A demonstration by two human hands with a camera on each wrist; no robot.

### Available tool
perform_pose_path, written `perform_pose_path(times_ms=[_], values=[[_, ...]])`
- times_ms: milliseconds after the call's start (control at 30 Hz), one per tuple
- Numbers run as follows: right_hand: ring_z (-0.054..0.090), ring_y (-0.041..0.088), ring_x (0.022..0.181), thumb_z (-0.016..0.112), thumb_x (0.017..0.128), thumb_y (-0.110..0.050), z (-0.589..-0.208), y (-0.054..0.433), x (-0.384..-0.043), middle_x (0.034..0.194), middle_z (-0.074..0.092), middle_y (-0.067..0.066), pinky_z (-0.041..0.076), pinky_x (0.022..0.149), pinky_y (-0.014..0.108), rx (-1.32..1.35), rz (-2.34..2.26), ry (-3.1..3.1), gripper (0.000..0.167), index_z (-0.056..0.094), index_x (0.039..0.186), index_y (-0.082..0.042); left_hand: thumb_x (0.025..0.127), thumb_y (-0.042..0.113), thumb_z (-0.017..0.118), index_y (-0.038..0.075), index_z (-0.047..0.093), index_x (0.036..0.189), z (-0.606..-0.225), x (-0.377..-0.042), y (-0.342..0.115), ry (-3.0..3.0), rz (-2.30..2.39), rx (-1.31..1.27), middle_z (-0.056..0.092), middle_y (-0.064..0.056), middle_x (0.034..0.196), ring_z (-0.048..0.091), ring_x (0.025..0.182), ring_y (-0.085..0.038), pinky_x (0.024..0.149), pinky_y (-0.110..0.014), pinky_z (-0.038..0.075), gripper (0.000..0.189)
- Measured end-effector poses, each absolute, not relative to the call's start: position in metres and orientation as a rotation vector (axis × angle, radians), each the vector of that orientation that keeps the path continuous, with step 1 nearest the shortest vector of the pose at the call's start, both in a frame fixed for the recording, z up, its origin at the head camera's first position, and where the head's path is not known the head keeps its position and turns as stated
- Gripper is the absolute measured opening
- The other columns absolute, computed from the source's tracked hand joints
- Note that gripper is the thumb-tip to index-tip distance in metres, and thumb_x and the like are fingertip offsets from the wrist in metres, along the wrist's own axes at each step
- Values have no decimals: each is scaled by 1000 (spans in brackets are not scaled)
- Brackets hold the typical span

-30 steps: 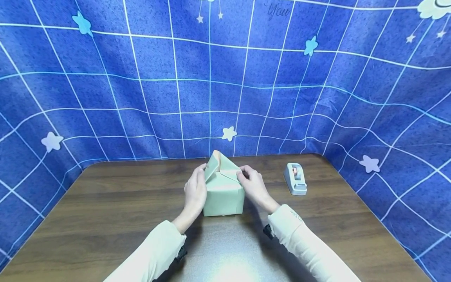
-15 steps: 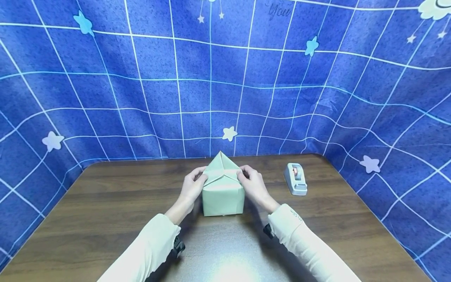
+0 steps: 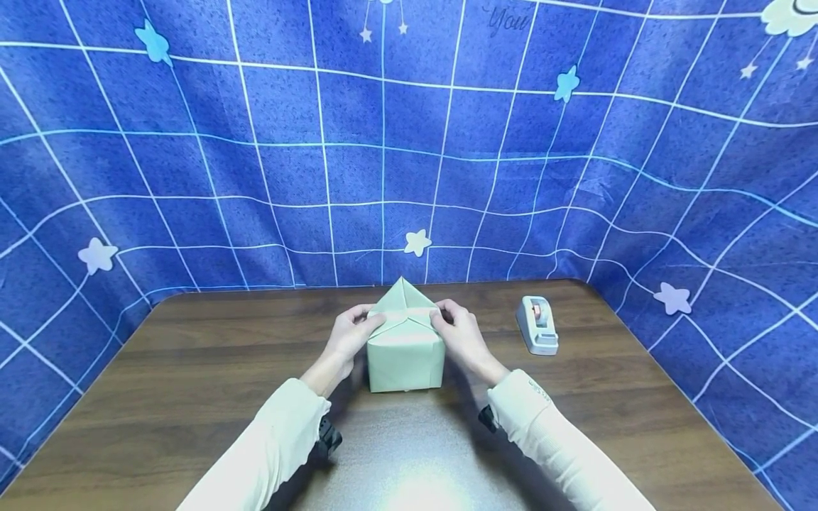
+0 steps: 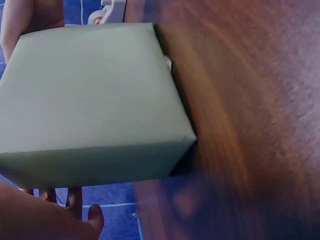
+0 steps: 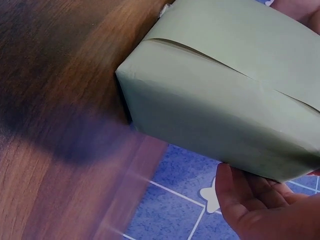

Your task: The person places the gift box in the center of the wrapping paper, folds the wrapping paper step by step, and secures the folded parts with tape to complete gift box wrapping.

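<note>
A box wrapped in pale green paper [image 3: 405, 365] stands on the table in the middle of the head view. Folded flaps of the wrapping paper [image 3: 404, 301] cover its top, meeting in creases, with a pointed peak at the back. My left hand [image 3: 348, 337] pinches the paper at the left top edge, thumb over the fold. At the right top edge my right hand [image 3: 460, 333] pinches the paper likewise. In the right wrist view, the fingers [image 5: 227, 190] lie against the box's side, and a long seam runs across the paper. The box hides some fingertips.
A white tape dispenser [image 3: 538, 326] with a roll in it stands on the brown wooden table [image 3: 224, 362], right of the box. Behind the table hangs a blue curtain [image 3: 287, 177] with white grid lines and stars.
My left hand has moved from the box's left side onto the top fold, thumb shifting inward. The left flap, raised before, now lies flatter. The right hand stays nearly in place.
</note>
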State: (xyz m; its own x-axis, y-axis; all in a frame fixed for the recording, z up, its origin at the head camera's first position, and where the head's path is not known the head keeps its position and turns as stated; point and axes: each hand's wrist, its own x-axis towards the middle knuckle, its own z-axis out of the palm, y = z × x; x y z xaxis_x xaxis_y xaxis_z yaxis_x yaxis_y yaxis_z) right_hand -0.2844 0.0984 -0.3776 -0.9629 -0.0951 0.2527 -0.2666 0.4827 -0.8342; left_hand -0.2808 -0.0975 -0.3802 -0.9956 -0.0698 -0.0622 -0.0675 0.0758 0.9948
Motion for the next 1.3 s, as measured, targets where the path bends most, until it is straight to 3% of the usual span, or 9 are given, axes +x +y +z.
perform_pose_path(times_ms=[233,500,700,1067,1300], values=[[61,16,86,51,92,-22,-376,100,-283,95,68,6,48,79,32,303,1494,-2563,21,62,102,-8,78,26,70,12,63,109,-377,-286,-97,-2397,-2103,203,64,0,101,57,85,-10,73,-22,46,35],[61,15,84,54,90,-20,-374,102,-285,93,69,8,48,78,31,322,1498,-2579,19,63,101,-7,78,25,71,9,65,105,-380,-288,-95,-2361,-2110,219,63,0,97,56,78,-9,69,-22,46,33],[60,14,82,55,89,-16,-372,105,-288,93,68,10,47,76,28,409,1545,-2564,21,63,104,-4,80,26,68,9,62,112,-384,-290,-97,-2322,-2212,155,62,2,98,55,83,-8,76,-23,44,37],[56,10,75,53,90,-10,-372,110,-291,91,66,19,44,71,22,548,1693,-2499,22,61,106,3,80,27,68,10,63,110,-385,-292,-100,-2335,-2250,152,62,3,100,55,91,-11,82,-26,42,35],[58,14,77,50,90,-4,-359,108,-282,93,64,23,46,71,24,604,1728,-2477,23,58,108,8,84,18,63,6,59,114,-387,-290,-107,-2206,-2330,75,64,10,86,56,81,-6,78,-25,42,33]])
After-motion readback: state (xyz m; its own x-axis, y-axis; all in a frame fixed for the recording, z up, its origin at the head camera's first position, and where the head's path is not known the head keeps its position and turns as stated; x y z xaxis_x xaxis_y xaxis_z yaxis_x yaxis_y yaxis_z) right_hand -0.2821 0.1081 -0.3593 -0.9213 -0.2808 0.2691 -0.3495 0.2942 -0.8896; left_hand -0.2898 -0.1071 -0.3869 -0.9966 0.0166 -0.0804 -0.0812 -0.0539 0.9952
